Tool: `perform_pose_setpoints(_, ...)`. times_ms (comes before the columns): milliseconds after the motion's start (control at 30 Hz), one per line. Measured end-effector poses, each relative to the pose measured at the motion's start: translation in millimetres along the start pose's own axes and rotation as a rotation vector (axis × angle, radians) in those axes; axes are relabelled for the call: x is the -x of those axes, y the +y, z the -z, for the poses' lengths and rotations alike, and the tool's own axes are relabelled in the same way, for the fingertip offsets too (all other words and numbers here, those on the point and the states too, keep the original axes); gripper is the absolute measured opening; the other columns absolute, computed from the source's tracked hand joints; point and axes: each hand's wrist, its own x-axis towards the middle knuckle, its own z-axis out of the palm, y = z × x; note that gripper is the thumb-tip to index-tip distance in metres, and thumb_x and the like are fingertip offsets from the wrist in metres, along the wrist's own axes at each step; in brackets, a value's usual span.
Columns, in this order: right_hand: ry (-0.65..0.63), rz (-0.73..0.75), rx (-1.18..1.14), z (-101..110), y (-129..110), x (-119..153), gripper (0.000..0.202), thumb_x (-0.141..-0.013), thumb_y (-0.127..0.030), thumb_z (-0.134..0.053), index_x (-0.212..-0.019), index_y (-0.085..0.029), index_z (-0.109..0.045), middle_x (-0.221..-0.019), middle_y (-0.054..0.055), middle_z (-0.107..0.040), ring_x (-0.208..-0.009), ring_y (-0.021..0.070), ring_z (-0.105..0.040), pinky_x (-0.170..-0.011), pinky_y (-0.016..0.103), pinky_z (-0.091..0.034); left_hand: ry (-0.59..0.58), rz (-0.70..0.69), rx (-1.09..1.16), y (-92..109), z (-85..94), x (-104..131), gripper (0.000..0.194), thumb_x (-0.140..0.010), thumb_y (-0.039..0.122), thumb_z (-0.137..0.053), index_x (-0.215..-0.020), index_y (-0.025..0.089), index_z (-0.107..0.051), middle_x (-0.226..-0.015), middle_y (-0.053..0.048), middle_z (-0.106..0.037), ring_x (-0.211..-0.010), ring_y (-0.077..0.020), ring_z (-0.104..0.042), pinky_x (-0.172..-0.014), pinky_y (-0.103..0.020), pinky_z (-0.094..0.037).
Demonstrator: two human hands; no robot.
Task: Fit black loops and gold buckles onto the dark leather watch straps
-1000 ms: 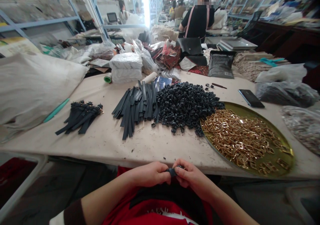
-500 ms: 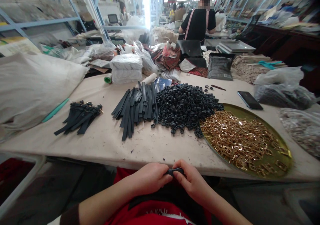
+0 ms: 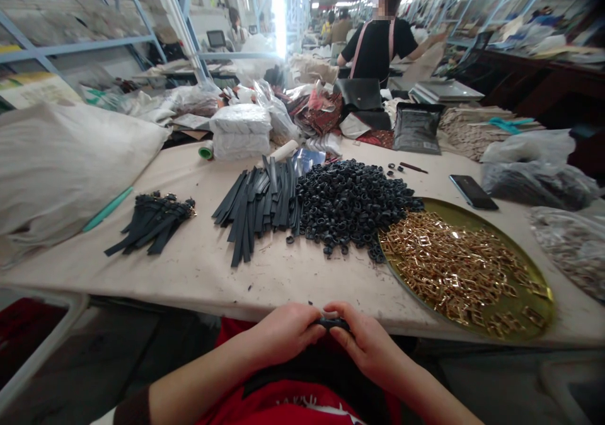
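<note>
Both hands meet just off the table's front edge, over my lap. Between them is a short dark strap point(image 3: 332, 323), mostly covered by fingers. My left hand point(image 3: 295, 330) pinches its left end between thumb and fingers. The other end is gripped by my right hand point(image 3: 357, 333), thumb below and fingers above. Beyond them lie flat dark strips point(image 3: 255, 204), a heap of small dark loops point(image 3: 354, 204) and a round brass-coloured tray point(image 3: 546, 292) piled with gold buckles point(image 3: 449, 261). Some dark straps with gold buckles point(image 3: 154, 220) are bundled at the left.
A large pale sack point(image 3: 70, 166) bulges over the table's left side, beside a teal tool point(image 3: 108, 209). A phone point(image 3: 472, 192) and plastic bags point(image 3: 539, 173) lie at the right. Wrapped packs point(image 3: 241, 128) line the back. A person point(image 3: 380, 46) works farther off.
My hands stay together on the strap; the right fingers have lifted and straightened slightly. The person in the background has stretched an arm out to the right, with brownish material by the hand.
</note>
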Motion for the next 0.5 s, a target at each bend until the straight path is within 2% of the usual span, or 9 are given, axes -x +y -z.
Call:
perform_pose_setpoints(133,-0.004,0.012,-0.056,1,-6,-3,0.027,-0.086,-0.027,-0.037,-0.112,-0.021,-0.040,-0.099,0.006,-0.061,-0.089,0.0172,-0.057,-0.076,0.030,-0.042,0.034,0.002,-0.037,0,-3.1,-2,0.022,-0.083,0.027,-0.039,-0.085,0.018,-0.059,-0.080,-0.004,-0.065,-0.071,-0.0172,-0.058,-0.059,-0.022,-0.037)
perform_pose_setpoints(267,0.009,0.021,-0.086,3,-7,-9,0.032,-0.088,-0.031,-0.033,-0.118,-0.021,-0.035,-0.095,0.005,-0.061,-0.087,0.0164,-0.057,-0.075,0.029,-0.043,0.063,-0.008,-0.080,-7,-0.4,-2,0.029,-0.086,0.035,-0.036,-0.079,0.019,-0.060,-0.075,-0.002,-0.065,-0.065,-0.0154,-0.057,-0.054,-0.021,-0.034)
perform_pose_setpoints(367,0.091,0.035,0.017,2,-1,-22,0.033,-0.089,-0.032,-0.027,-0.118,-0.020,-0.037,-0.092,0.006,-0.061,-0.085,0.0172,-0.057,-0.073,0.031,-0.042,0.139,0.017,-0.174,-12,2.1,-9,0.035,-0.086,0.040,-0.035,-0.078,0.019,-0.061,-0.073,-0.002,-0.065,-0.064,-0.0159,-0.057,-0.051,-0.022,-0.033)
perform_pose_setpoints(500,0.219,0.006,0.153,-1,13,-52,0.033,-0.088,-0.034,-0.024,-0.108,-0.016,-0.044,-0.078,0.006,-0.062,-0.070,0.0184,-0.058,-0.063,0.030,-0.042,0.250,0.039,-0.319,-23,11.5,-28,0.035,-0.086,0.040,-0.037,-0.082,0.019,-0.063,-0.077,-0.005,-0.065,-0.071,-0.0181,-0.059,-0.059,-0.024,-0.039)
